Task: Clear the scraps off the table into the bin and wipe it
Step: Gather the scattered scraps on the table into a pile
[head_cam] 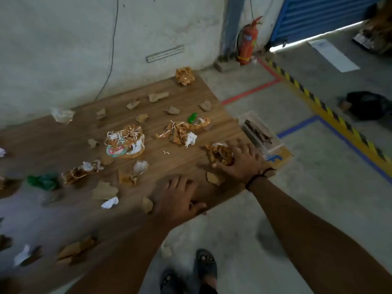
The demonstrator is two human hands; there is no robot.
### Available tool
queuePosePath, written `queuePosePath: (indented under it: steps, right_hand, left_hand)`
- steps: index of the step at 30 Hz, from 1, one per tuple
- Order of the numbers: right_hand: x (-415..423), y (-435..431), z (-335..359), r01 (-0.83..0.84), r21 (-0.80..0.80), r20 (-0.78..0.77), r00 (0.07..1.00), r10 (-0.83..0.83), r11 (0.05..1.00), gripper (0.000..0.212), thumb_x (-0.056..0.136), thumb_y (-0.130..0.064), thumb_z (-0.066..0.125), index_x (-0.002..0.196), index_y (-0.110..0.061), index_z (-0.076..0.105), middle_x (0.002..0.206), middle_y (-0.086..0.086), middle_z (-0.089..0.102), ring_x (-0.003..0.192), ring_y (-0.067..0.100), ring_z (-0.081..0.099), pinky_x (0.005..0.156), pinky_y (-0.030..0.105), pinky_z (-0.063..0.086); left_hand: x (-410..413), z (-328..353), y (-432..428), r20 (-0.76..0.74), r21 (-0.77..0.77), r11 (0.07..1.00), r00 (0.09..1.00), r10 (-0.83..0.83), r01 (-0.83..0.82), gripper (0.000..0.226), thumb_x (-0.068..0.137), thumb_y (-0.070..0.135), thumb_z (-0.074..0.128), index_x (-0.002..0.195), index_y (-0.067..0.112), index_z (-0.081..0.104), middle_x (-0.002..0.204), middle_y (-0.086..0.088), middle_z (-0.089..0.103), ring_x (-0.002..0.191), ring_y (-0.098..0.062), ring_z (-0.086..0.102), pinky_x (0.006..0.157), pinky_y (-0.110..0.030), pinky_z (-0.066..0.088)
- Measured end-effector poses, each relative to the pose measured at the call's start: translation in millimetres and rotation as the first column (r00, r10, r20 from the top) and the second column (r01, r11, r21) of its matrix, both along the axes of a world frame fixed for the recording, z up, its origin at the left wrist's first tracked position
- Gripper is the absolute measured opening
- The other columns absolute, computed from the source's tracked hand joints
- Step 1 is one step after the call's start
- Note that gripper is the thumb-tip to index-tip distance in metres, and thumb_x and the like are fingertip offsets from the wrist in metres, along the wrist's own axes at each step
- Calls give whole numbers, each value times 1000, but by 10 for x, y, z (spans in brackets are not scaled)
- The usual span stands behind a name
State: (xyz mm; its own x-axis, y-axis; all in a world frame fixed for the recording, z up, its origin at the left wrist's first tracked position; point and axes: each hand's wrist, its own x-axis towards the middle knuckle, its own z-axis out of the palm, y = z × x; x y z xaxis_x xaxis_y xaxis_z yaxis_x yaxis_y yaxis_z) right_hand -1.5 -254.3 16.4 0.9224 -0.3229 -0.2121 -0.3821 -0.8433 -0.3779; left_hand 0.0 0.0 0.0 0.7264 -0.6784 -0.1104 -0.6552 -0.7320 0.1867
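brown wood makes up the bench (186, 102), seen from above. at the bottom centre of the frame, dark sandals (206, 262) stand on a grey concrete floor (244, 230). just above them the left hand (180, 198) lies flat on the bench's near edge, its fingers (176, 183) straight and spread, holding nothing. a small brown scrap (147, 204) lies just beside it on the left. right of centre the right hand (239, 162), a dark band (259, 177) on its wrist, covers a crumpled brown wad (219, 152) near the bench's right edge, fingers bent round it and thumb along its lower side. another brown piece (215, 178) lies between the two hands. scraps (125, 141) of brown paper, white string, clear film and green plastic are scattered over the whole bench, from the blurred lower left to a brown ball (185, 75) at the far corner, upper centre. a clear plastic bin (274, 145) with brown strips inside sits just past the right edge, near the right hand. a red fire extinguisher (247, 41) stands by the wall at the top.
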Motion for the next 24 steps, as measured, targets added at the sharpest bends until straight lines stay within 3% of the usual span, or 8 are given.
queuePosePath:
  steps: [2, 4, 9, 12, 16, 19, 21, 24]
  right_hand:
    - [74, 111, -45, -17, -51, -19, 1000, 16, 999, 106, 52, -97, 39, 144, -50, 13, 160, 4, 13, 144, 41, 11, 109, 70, 8]
    - [125, 245, -121, -96, -145, -31, 995, 92, 985, 106, 55, -95, 41, 145, -49, 11, 160, 5, 14, 143, 42, 12, 109, 69, 8]
    - [57, 452, -356, -205, -322, 120, 959, 255, 924, 70, 73, -80, 45, 128, -36, 48, 137, 3, 51, 124, 31, 45, 97, 50, 38]
    - [34, 479, -446, -226, -342, 180, 937, 300, 912, 55, 82, -66, 44, 119, -28, 54, 121, 5, 60, 107, 29, 55, 84, 42, 43]
    - [94, 461, -404, -318, -291, 124, 923, 365, 902, 61, 82, -63, 38, 118, -17, 56, 114, 13, 62, 99, 32, 60, 79, 43, 51]
    - [88, 501, -348, -282, -178, 147, 940, 309, 943, 48, 85, -46, 59, 119, -12, 56, 116, 14, 62, 99, 33, 61, 78, 42, 51]
    - [94, 611, -219, -224, -89, 264, 934, 240, 971, 39, 84, -36, 63, 112, -8, 60, 109, 15, 64, 87, 35, 63, 67, 37, 48]
    - [245, 979, 118, -254, 49, 433, 877, 209, 966, 35, 79, -27, 64, 105, -5, 62, 97, 18, 66, 77, 37, 63, 62, 30, 41]
  left_hand:
    - [-1, -95, -12, 135, 17, 999, 990, -44, 43, 48, 88, 64, 38, 113, 27, 55, 115, -3, 56, 102, -26, 53, 80, -40, 43]
    - [3, -243, -3, 224, -41, 996, 972, -70, 81, 35, 93, 53, 38, 99, 25, 58, 103, -2, 59, 92, -23, 54, 76, -38, 43]
    - [122, -351, -40, 292, -90, 982, 947, -132, 164, 26, 95, 41, 45, 80, 24, 60, 84, 1, 66, 78, -20, 60, 75, -33, 49]
    - [161, -330, -62, 261, -134, 983, 961, -88, 126, 29, 92, 41, 48, 74, 24, 63, 77, 3, 67, 70, -18, 63, 65, -28, 49]
    - [232, -260, -145, 33, -241, 969, 997, 64, -55, 38, 97, 44, 38, 87, 22, 68, 88, 0, 69, 80, -20, 62, 69, -31, 47]
    - [273, -70, -139, -236, -388, 875, 949, 210, -290, 34, 99, 38, 43, 98, 15, 68, 95, -7, 68, 88, -21, 61, 77, -33, 46]
    - [335, 100, -48, -231, -408, 839, 929, 288, -361, 36, 99, 40, 40, 96, 14, 65, 90, -5, 65, 80, -18, 59, 70, -33, 48]
    - [464, 403, 183, -66, -486, 785, 912, 405, -384, 43, 98, 45, 34, 85, 13, 60, 81, -7, 65, 71, -25, 60, 59, -32, 44]
